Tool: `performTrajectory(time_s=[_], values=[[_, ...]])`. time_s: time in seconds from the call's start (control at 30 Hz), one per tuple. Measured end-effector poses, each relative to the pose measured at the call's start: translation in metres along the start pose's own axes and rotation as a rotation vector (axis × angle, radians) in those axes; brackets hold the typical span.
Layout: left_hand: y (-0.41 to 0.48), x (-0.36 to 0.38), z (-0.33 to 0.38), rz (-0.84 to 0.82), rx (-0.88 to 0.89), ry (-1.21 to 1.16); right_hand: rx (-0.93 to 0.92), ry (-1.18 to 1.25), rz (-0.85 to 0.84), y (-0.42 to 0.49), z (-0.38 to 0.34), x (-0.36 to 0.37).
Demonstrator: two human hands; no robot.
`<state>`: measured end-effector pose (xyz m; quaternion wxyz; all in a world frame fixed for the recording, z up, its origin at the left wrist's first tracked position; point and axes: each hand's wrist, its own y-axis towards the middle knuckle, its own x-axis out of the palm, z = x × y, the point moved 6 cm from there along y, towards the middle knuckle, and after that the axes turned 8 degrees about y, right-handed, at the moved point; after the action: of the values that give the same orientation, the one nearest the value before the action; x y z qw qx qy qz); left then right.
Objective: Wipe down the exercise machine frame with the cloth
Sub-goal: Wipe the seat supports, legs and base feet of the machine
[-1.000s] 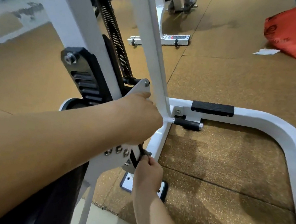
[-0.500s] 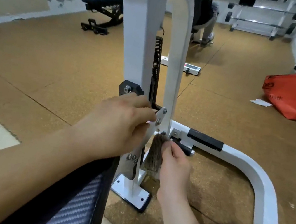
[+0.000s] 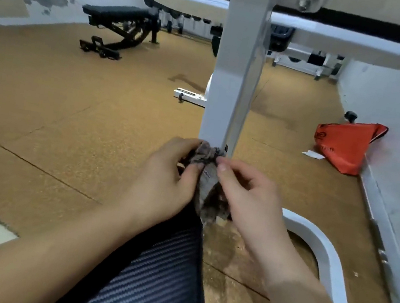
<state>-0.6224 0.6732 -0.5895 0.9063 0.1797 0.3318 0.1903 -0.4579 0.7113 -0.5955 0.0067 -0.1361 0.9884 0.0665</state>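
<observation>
At the foot of the white frame upright (image 3: 234, 78): holding a bunched grey cloth (image 3: 206, 178) two-handed. Left hand (image 3: 165, 180) grip clenched round its left side; right hand (image 3: 246, 198) pinching the upper right edge. Top of cloth right by the upright, tail hanging below both grips over a dark ribbed pad (image 3: 160, 276).

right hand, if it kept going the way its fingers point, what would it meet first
The cloth it pinches, then probably the left hand just beyond; depth is unclear.

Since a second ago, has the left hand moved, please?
Yes: the left hand came off the white upright, back toward the person, and now grips the cloth.
</observation>
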Motion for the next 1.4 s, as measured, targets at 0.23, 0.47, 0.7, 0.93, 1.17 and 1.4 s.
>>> performTrajectory(time_s=[0.23,0.47,0.7,0.93,1.17,1.4], values=[[0.026,-0.078,-0.028,-0.026,0.048,-0.003,0.079,-0.402,0.044,-0.004,-0.013,0.054],[0.003,-0.063,-0.068,-0.309,-0.050,-0.241,0.132,-0.507,0.270,-0.015,-0.011,0.104],[-0.008,-0.082,-0.088,-0.286,-0.157,-0.531,0.163,-0.276,0.343,-0.031,0.001,0.148],[-0.010,-0.096,-0.100,-0.428,-0.215,-0.601,0.100,-0.402,0.367,-0.030,-0.014,0.169],[-0.031,-0.103,-0.149,-0.447,-0.311,-0.487,0.173,-0.642,0.240,-0.038,-0.003,0.184],[-0.016,-0.119,-0.187,-0.409,-0.239,-0.201,0.262,-1.091,0.051,-0.023,0.007,0.201]])
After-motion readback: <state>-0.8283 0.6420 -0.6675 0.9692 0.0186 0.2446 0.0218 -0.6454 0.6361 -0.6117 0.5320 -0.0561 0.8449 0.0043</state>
